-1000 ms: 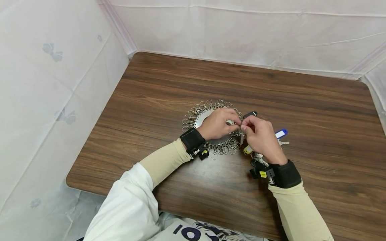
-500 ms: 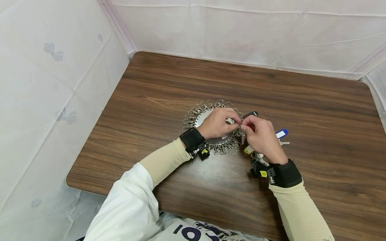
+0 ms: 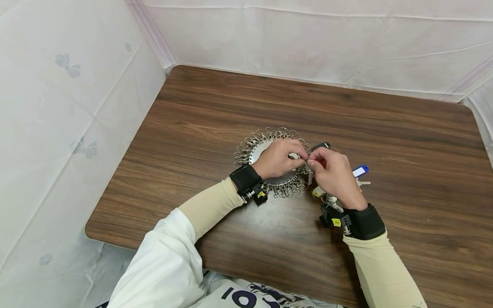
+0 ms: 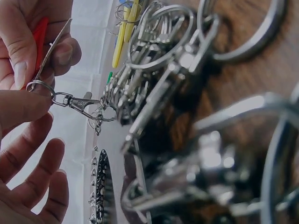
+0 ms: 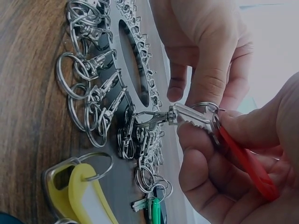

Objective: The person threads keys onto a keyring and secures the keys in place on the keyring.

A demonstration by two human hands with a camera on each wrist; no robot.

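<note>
A flat metal disc (image 3: 259, 150) ringed with several swivel clasps and split rings lies mid-table. My left hand (image 3: 301, 161) pinches a split ring (image 5: 203, 106) that hangs on one clasp (image 5: 148, 119) at the disc's right edge. My right hand (image 3: 310, 165) pinches a silver key (image 5: 192, 118) with a red tag (image 5: 246, 162), and the key's head is at that ring. The left wrist view shows the same ring (image 4: 39, 85) between fingertips, with the clasp (image 4: 74, 101) trailing to the disc. The fingertips of both hands meet above the disc's rim.
The wooden table (image 3: 346, 115) holds other tagged keys beside my right hand: a black tag (image 3: 319, 146), a blue tag (image 3: 359, 171) and a yellow tag (image 3: 316, 191). A green tag (image 5: 154, 208) lies by the disc. White sheeting walls the table on three sides.
</note>
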